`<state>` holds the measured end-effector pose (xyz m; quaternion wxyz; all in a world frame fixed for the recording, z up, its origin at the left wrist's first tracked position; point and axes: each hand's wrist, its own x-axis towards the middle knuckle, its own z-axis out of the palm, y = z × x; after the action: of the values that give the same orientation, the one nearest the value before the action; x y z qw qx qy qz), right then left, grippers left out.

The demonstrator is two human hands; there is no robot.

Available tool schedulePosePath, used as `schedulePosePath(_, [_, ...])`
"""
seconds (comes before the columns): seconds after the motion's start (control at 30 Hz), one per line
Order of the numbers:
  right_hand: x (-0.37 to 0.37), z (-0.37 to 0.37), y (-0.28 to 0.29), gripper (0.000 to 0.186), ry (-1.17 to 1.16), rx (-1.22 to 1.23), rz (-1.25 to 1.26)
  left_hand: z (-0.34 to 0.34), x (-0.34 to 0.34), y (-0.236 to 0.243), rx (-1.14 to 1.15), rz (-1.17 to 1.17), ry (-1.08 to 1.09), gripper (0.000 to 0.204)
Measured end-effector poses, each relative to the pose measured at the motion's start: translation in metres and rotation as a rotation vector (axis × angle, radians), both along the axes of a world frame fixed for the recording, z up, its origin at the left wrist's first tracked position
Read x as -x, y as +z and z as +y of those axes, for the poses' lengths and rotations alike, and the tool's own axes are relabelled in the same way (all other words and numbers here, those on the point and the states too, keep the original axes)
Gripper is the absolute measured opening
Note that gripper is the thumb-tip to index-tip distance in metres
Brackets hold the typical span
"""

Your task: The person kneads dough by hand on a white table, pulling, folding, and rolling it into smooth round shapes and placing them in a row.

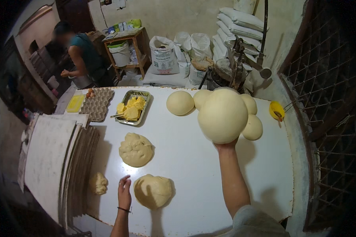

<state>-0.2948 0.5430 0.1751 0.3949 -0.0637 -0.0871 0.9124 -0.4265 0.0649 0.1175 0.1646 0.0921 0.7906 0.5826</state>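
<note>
A large smooth dough ball (223,115) rests on my right hand (226,146), raised above the white table; the ball hides most of the fingers. Behind it sit several smooth dough balls, among them one at the left (180,103) and one at the right (252,127). My left hand (124,191) is empty with its fingers stretched out, just left of a dough lump (152,191) shaded by a shadow. Farther back lies a dimpled dough lump (135,150). A small rough dough piece (98,183) is left of my left hand.
A metal tray (145,114) of yellow fat, an egg carton (97,106) and a yellow bowl (276,110) stand on the table (194,158). Stacked boards (47,158) line its left side. Beyond are sacks (164,57), a wooden shelf (140,51) and another person (85,55); metal mesh (332,98) at right.
</note>
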Motion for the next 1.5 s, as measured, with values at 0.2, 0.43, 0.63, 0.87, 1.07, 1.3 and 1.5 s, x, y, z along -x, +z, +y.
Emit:
schedulePosePath(0.2, [0.064, 0.049, -0.072, 0.079, -0.132, -0.048, -0.497, -0.063, -0.01, -0.102, 0.238, -0.082, 0.111, 0.047])
schedulePosePath(0.43, [-0.168, -0.106, -0.248, 0.045, -0.146, -0.377, -1.15, -0.04, 0.004, -0.126, 0.418, -0.041, -0.103, 0.055])
schedulePosePath(0.63, [-0.242, -0.262, -0.168, 0.06, 0.467, -0.731, -1.194, 0.024, -0.067, -0.025, 0.182, -0.302, -0.175, 0.058])
schedulePosePath(0.87, [-0.203, -0.253, -0.087, 0.087, 0.736, -0.698, -0.528, 0.08, -0.233, 0.077, 0.063, -0.112, -0.954, 0.072])
schedulePosePath(1.07, [-0.262, -0.192, -0.012, 0.069, 0.741, -0.921, -0.719, 0.101, -0.23, 0.077, 0.3, 0.457, -0.934, 0.098])
schedulePosePath(1.3, [-0.363, -0.088, 0.185, 0.071, 0.16, -1.539, -0.91, 0.222, -0.31, 0.221, -0.252, 0.217, -0.932, 0.059])
schedulePosePath(1.5, [-0.397, -0.069, 0.287, 0.05, -0.94, -2.046, -0.442, 0.273, -0.316, 0.33, -0.463, 1.273, -0.831, 0.063])
